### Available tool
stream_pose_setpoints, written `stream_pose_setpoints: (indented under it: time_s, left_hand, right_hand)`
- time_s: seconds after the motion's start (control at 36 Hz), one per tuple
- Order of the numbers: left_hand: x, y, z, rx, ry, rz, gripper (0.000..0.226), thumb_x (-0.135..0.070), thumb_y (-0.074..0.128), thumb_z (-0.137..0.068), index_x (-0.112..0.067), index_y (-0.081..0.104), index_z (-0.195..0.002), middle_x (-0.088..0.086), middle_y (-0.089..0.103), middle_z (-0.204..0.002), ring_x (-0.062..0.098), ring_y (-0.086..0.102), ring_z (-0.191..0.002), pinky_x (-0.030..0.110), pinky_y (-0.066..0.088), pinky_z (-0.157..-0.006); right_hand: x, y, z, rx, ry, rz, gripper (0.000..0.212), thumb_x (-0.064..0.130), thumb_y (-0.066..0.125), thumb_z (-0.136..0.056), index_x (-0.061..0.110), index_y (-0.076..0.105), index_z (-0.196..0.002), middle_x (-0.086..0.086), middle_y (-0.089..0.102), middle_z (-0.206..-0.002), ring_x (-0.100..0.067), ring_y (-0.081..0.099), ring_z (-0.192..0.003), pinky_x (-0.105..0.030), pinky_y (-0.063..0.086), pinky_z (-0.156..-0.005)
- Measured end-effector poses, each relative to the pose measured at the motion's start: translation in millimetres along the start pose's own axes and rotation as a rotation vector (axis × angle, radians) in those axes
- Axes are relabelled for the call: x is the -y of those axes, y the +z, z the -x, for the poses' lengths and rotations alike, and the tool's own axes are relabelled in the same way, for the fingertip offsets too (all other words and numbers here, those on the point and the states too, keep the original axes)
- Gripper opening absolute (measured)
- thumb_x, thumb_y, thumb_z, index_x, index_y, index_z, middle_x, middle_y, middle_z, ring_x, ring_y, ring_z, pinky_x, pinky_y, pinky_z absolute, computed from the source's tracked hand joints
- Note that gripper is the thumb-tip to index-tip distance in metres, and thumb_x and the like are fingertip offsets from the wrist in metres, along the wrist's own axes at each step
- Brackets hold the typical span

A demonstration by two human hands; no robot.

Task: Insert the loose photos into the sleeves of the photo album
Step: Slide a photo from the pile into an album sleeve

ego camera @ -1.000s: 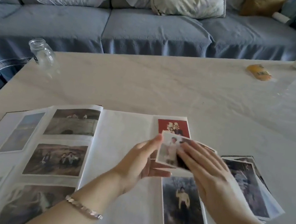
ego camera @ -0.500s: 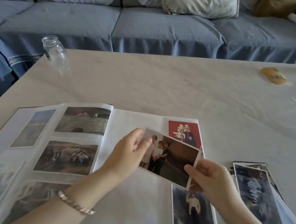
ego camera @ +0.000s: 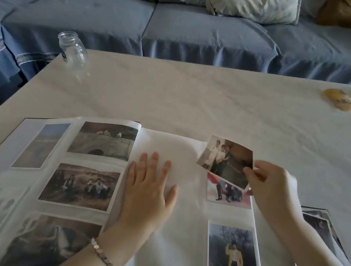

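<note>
White-bordered photo (ego camera: 222, 160) pinched in right hand (ego camera: 275, 191) over album (ego camera: 168, 145).

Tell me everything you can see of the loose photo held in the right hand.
The loose photo is a glossy print with a white border, showing three standing figures beside a dark brown background. It is tilted and slightly bowed, held above the top right of the album page, partly covering a sleeved red photo. Only the right hand touches it, pinching its lower right corner.
</note>
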State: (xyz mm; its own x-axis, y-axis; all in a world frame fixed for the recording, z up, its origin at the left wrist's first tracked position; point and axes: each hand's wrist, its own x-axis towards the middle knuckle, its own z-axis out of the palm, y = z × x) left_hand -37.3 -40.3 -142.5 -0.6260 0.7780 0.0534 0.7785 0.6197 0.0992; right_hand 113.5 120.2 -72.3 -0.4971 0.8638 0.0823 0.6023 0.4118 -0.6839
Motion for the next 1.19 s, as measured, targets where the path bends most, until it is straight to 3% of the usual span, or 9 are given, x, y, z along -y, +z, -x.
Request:
stream_pose_setpoints:
  time_s: [0.25, 0.33, 0.5, 0.72, 0.81, 0.89, 0.97, 1.11, 1.19]
  left_hand:
    - [1.2, 5.7, -0.2, -0.053, -0.006, 0.007, 0.060, -0.049, 0.025, -0.092, -0.015, 0.054, -0.133, 0.017, 0.047, -0.140, 0.037, 0.042, -0.131, 0.043, 0.015, -0.107]
    - [1.3, 6.5, -0.4, -0.066, -0.007, 0.001, 0.060, -0.049, 0.028, -0.091, -0.016, 0.053, -0.133, 0.016, 0.046, -0.141, 0.036, 0.041, -0.132, 0.043, 0.016, -0.107]
    - [0.1, 5.9, -0.1, -0.068, 0.001, 0.028, 0.060, -0.048, 0.032, -0.087, -0.015, 0.054, -0.132, 0.018, 0.046, -0.141, 0.037, 0.041, -0.132, 0.044, 0.013, -0.109]
    - [-2.4, 0.9, -0.7, -0.027, -0.007, 0.059, 0.063, -0.047, 0.033, -0.086, -0.014, 0.048, -0.137, 0.014, 0.044, -0.143, 0.033, 0.038, -0.134, 0.043, 0.011, -0.110]
    - [-2.7, -0.6, -0.7, -0.016, -0.011, 0.062, 0.062, -0.048, 0.033, -0.085, -0.014, 0.052, -0.134, 0.014, 0.046, -0.142, 0.033, 0.039, -0.134, 0.043, 0.012, -0.110]
    - [-2.1, 0.6, -1.0, -0.005, 0.014, 0.032, 0.061, -0.047, 0.033, -0.085, -0.012, 0.056, -0.130, 0.016, 0.048, -0.139, 0.034, 0.042, -0.131, 0.045, 0.015, -0.108]
    - [3.3, -6.5, -4.4, 0.035, 0.049, -0.043, 0.062, -0.048, 0.032, -0.085, -0.010, 0.060, -0.125, 0.017, 0.054, -0.133, 0.035, 0.048, -0.126, 0.046, 0.020, -0.104]
    - [28.0, -31.5, -16.8, 0.012, 0.104, -0.230, 0.072, -0.057, 0.032, -0.088, -0.007, 0.047, -0.136, 0.016, 0.042, -0.145, 0.036, 0.029, -0.139, 0.050, 0.001, -0.110]
    - [48.6, -38.0, -20.0, 0.024, 0.066, -0.187, 0.081, -0.066, 0.028, -0.076, -0.008, 0.061, -0.121, 0.007, 0.056, -0.133, 0.036, 0.041, -0.132, 0.055, 0.020, -0.108]
  right_hand:
    - [-12.2, 9.8, -23.3, 0.306, 0.291, -0.236, 0.011, 0.001, 0.064, -0.084, 0.007, 0.070, -0.077, -0.002, 0.065, -0.053, -0.021, 0.062, -0.044, -0.030, 0.057, -0.052]
    - [-10.3, 7.9, -34.0, 0.381, 0.352, -0.281, 0.004, -0.001, 0.063, -0.085, 0.000, 0.067, -0.086, -0.009, 0.063, -0.060, -0.013, 0.058, -0.037, -0.022, 0.053, -0.042]
    - [-1.8, 27.6, -47.0, 0.483, 0.347, -0.309, 0.010, 0.002, 0.065, -0.084, 0.004, 0.062, -0.075, 0.003, 0.059, -0.043, -0.011, 0.057, -0.034, -0.019, 0.050, -0.038]
    - [29.5, 64.6, -49.1, 0.556, 0.163, -0.179, 0.009, 0.018, 0.067, -0.085, 0.009, 0.066, -0.084, -0.008, 0.069, -0.074, -0.017, 0.068, -0.055, -0.035, 0.059, -0.064]
    - [33.2, 67.9, -49.5, 0.563, 0.139, -0.160, 0.012, 0.020, 0.067, -0.086, 0.010, 0.064, -0.080, -0.008, 0.070, -0.076, -0.023, 0.070, -0.063, -0.044, 0.057, -0.073]
    - [28.4, 65.2, -47.3, 0.522, 0.165, -0.208, 0.010, 0.021, 0.068, -0.084, 0.012, 0.063, -0.084, -0.003, 0.067, -0.076, -0.015, 0.067, -0.057, -0.026, 0.058, -0.058]
    - [21.9, 63.4, -43.4, 0.448, 0.235, -0.329, 0.007, 0.013, 0.069, -0.083, 0.008, 0.069, -0.088, -0.006, 0.067, -0.073, -0.017, 0.065, -0.060, -0.029, 0.059, -0.064]
    - [18.2, 63.7, -39.0, 0.390, 0.253, -0.348, 0.003, 0.008, 0.069, -0.083, 0.011, 0.069, -0.083, -0.005, 0.067, -0.071, -0.017, 0.065, -0.062, -0.023, 0.058, -0.065]
    - [20.0, 67.1, -39.5, 0.384, 0.267, -0.342, 0.003, 0.007, 0.068, -0.083, 0.010, 0.070, -0.083, -0.005, 0.066, -0.068, -0.016, 0.063, -0.060, -0.024, 0.058, -0.065]
